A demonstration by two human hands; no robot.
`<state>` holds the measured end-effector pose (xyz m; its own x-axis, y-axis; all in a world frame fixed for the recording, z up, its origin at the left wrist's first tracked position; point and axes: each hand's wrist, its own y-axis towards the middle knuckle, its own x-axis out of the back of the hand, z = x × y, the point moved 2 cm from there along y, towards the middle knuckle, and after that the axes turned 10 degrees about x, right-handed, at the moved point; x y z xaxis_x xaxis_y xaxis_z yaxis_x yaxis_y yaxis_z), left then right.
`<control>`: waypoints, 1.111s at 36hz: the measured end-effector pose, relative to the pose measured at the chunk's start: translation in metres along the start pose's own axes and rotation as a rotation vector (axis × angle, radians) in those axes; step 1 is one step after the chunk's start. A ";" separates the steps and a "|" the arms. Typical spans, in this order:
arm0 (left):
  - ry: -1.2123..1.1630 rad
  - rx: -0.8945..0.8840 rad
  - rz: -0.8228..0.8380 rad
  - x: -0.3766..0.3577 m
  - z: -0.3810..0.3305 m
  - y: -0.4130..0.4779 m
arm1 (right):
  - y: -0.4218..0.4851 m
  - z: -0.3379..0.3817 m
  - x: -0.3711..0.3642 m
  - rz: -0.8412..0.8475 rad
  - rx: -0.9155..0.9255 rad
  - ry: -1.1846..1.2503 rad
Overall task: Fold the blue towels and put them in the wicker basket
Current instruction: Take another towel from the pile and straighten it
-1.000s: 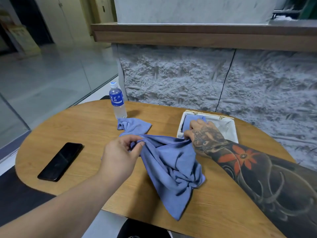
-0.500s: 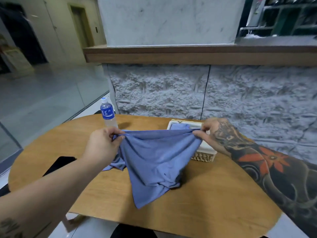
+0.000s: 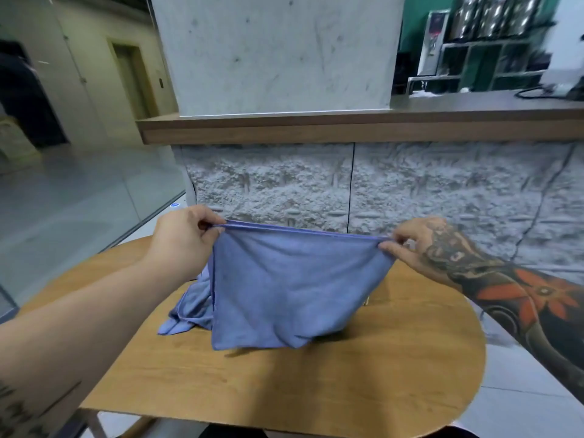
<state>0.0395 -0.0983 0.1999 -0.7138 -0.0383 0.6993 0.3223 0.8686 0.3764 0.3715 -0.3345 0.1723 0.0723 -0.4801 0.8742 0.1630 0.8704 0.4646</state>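
Blue towel (image 3: 294, 289) is hanging stretched above the tabletop (image 3: 284, 384)!
Both hands are pinching its top corners: left hand (image 3: 185, 238) at nine o'clock, right hand (image 3: 423, 245) at three. Its lower edge is brushing the wood, and a second blue towel (image 3: 189, 311) is lying crumpled at eight o'clock.

Café or shop interior, wooden counter (image 3: 347, 128) on stone-faced base, shelving (image 3: 493, 58) behind, round table (image 3: 316, 390)
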 end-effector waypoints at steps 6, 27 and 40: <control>-0.150 0.070 0.011 0.002 0.001 0.005 | 0.000 0.014 0.017 -0.307 -0.247 0.343; -0.122 0.165 0.080 0.011 -0.004 -0.003 | 0.001 0.043 0.018 -0.217 -0.268 0.258; -0.550 0.333 0.196 -0.006 -0.004 -0.022 | -0.016 0.039 0.019 -0.343 -0.470 0.661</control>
<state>0.0392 -0.1195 0.1903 -0.9031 0.3162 0.2906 0.3318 0.9433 0.0047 0.3323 -0.3531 0.1872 0.4764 -0.7981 0.3689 0.6576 0.6019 0.4531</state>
